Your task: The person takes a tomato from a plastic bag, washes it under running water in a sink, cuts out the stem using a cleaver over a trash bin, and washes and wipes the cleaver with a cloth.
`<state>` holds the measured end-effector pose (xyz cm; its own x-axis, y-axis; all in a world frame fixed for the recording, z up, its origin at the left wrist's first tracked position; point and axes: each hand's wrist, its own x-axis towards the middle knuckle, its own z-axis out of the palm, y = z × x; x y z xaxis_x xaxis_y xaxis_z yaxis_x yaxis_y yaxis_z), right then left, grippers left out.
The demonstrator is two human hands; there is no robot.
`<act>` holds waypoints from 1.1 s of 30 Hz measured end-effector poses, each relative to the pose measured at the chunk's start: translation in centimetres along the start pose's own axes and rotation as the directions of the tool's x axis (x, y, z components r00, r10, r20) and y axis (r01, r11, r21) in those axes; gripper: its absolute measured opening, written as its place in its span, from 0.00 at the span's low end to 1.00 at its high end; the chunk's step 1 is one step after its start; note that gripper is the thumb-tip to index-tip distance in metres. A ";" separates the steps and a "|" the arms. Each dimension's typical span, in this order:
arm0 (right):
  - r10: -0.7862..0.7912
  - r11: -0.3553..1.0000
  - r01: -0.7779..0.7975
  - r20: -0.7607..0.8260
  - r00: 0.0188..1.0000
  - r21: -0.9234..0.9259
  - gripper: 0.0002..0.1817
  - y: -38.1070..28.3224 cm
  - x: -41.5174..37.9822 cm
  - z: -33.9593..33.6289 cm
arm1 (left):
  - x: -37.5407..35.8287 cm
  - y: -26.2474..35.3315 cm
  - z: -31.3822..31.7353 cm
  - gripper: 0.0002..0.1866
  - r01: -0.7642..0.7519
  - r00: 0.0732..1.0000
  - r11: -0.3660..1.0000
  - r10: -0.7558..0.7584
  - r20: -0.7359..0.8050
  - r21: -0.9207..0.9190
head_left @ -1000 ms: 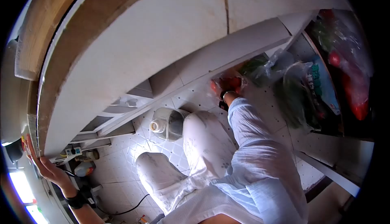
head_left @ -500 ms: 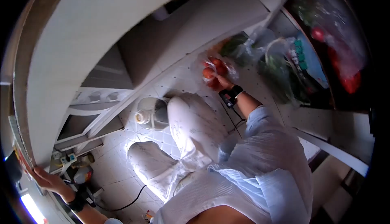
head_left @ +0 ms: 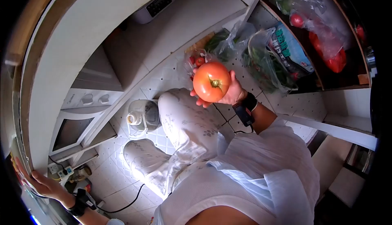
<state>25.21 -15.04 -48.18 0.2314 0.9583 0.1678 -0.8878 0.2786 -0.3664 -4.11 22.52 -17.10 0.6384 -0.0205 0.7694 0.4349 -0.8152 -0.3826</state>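
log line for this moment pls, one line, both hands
right hand: holds round red-orange tomato, raised | left hand: flat on white counter edge | floor: clear plastic bag of tomatoes

A round fisheye view with black corners; straight edges bow strongly toward the rim. Daylight is bright and even across the middle. The round orange-red tomato, just above centre, is sharp and evenly lit, with a soft sheen. The white tiled floor at lower left glares almost pure white. The dark wooden shelf recess at upper right sits in deep shadow. The far lower-left edge is dim and slightly smeared.
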 end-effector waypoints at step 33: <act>-0.245 0.969 0.238 -0.318 0.916 -0.063 0.38 1.1 1.2 6.1 | -0.5 -1.3 0.2 0.29 -0.055 0.998 0.996 0.056 -0.014 0.065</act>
<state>22.09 -13.92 -42.84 0.5562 0.8297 -0.0469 -0.7803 0.5020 -0.3731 -4.86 23.70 -17.08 0.6529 -0.0736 0.7538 0.4396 -0.7736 -0.4563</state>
